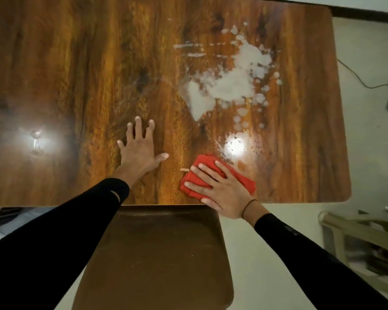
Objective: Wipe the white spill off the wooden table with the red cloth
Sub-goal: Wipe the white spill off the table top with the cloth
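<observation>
Near the table's (76, 63) front edge, the flat right hand (222, 193) presses the red cloth (211, 163); left hand (139, 151) splayed.

You'll find nothing to read here — no word, label, brand, number or sign can be made out on any surface in the head view.
</observation>
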